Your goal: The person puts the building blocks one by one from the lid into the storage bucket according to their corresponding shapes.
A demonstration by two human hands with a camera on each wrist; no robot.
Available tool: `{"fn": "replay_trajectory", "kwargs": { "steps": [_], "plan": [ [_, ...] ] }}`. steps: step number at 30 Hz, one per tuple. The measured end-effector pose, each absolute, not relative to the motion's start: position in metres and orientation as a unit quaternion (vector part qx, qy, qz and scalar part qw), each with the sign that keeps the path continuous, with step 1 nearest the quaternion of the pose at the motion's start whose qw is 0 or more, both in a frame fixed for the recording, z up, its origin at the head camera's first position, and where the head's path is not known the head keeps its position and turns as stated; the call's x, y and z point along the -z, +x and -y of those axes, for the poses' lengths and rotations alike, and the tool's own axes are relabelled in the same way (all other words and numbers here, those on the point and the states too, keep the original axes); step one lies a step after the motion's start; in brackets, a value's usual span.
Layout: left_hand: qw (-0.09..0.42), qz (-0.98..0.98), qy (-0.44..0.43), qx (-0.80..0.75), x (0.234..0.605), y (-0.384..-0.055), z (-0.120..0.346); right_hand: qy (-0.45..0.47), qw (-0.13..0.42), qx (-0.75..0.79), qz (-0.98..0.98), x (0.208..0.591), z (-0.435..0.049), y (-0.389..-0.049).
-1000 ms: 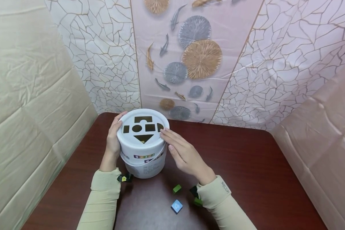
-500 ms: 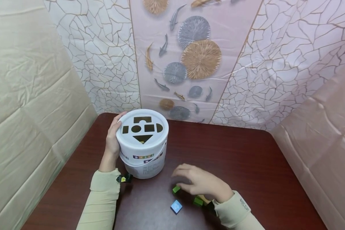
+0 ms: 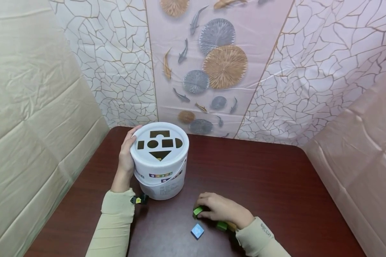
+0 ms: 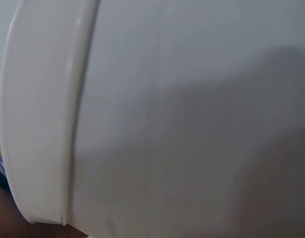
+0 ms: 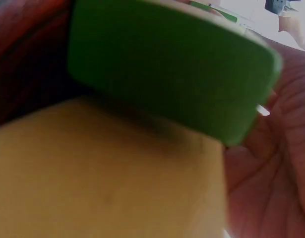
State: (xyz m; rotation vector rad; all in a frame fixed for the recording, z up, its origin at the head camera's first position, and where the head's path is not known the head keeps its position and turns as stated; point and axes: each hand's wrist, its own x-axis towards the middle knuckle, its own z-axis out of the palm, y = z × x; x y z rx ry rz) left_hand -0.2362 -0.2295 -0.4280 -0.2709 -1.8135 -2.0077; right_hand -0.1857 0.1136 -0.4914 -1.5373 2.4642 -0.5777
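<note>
In the right hand (image 3: 222, 208), between thumb and fingers, sits a green block (image 3: 197, 211).

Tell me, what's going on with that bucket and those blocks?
Someone's left hand is against the side of a white bucket, whose lid has shaped holes. Their right hand pinches a small green block near the table. A blue block lies close by, with another green block beside a yellow one.

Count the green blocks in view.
2: one green block between thumb and fingers of the right hand, the other beside the yellow block near that wrist; more may be hidden.
</note>
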Motion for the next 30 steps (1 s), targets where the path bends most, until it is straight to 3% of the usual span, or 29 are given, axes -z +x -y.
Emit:
{"fn": "replay_trajectory", "kwargs": {
  "steps": [5,10,13,16,23,30],
  "plan": [
    [0.211,0.652,-0.097,0.722,0.428,-0.236,0.23,-0.557,0.038,0.275,-0.783,0.472,-0.104,-0.192],
    [0.212,0.652,-0.097,0.722,0.427,-0.236,0.23,-0.597,-0.088,0.401,-0.69,0.412,-0.08,-0.2],
    [0.211,0.652,-0.096,0.722,0.427,-0.236,0.23,-0.586,-0.163,0.434,-0.665,0.379,-0.061,-0.21],
    [0.21,0.652,-0.092,0.722,0.427,-0.236,0.23,-0.539,-0.195,0.437,-0.693,0.36,-0.042,-0.226],
    [0.196,0.655,-0.093,0.724,0.429,-0.236,0.23,-0.432,-0.137,0.425,-0.784,0.346,0.007,-0.264],
    [0.189,0.653,-0.099,0.727,0.427,-0.238,0.233,-0.407,-0.077,0.356,-0.838,0.336,0.056,-0.268]
  ]
}}
